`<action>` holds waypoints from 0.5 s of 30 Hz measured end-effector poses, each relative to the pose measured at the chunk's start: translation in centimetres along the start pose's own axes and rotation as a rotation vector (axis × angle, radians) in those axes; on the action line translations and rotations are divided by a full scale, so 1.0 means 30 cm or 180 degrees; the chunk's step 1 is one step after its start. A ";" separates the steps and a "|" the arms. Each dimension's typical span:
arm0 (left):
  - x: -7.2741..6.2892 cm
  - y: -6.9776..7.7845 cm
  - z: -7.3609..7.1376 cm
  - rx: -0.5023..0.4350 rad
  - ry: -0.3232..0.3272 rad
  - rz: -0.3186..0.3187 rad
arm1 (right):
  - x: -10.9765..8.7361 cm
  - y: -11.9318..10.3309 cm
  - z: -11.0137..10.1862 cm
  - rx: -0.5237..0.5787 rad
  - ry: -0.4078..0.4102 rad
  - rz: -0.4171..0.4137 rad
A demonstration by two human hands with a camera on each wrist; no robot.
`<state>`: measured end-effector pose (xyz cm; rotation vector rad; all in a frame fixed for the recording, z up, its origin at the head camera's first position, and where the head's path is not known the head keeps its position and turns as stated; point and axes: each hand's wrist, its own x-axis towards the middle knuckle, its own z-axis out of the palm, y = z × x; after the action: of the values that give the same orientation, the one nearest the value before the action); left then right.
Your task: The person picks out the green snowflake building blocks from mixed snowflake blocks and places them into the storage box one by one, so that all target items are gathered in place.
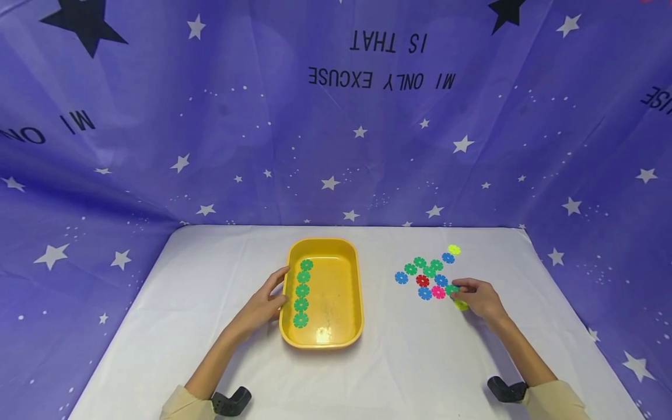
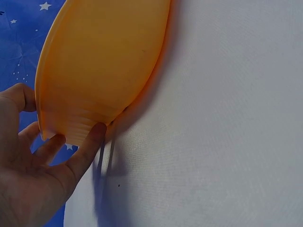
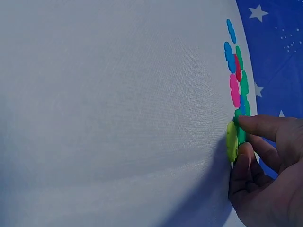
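My left hand (image 1: 262, 303) touches the left outer wall of a yellow tray (image 1: 360, 303), its fingers spread along the side. The left wrist view shows the fingertips (image 2: 98, 130) against the tray's outer wall (image 2: 109, 52). Several green snowflake discs (image 1: 301, 304) lie in a column along the tray's left inside. On the right, my right hand (image 1: 480, 298) pinches a green snowflake disc (image 1: 451, 289) between thumb and forefinger at the edge of a loose group. Just beside it lies a yellow-green disc (image 3: 231, 142), partly under the hand in the head view.
Several other snowflake discs lie on the white table (image 1: 388, 361): a red one (image 1: 422, 280), a pink one (image 1: 438, 292), blue ones (image 1: 401, 277), green ones (image 1: 410, 269) and a yellow one (image 1: 454, 249). A purple star-printed cloth (image 1: 294, 146) hangs behind and beside the table.
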<state>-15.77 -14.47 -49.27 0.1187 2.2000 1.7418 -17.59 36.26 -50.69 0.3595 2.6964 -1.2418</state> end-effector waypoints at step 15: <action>-0.001 0.002 0.000 0.0054 0.0018 0.0009 | -0.010 -0.037 -0.010 -0.0004 -0.0012 -0.0118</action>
<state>-15.74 -14.48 -49.20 0.1211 2.2199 1.7274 -17.61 35.75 -49.63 0.3081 2.7124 -1.2494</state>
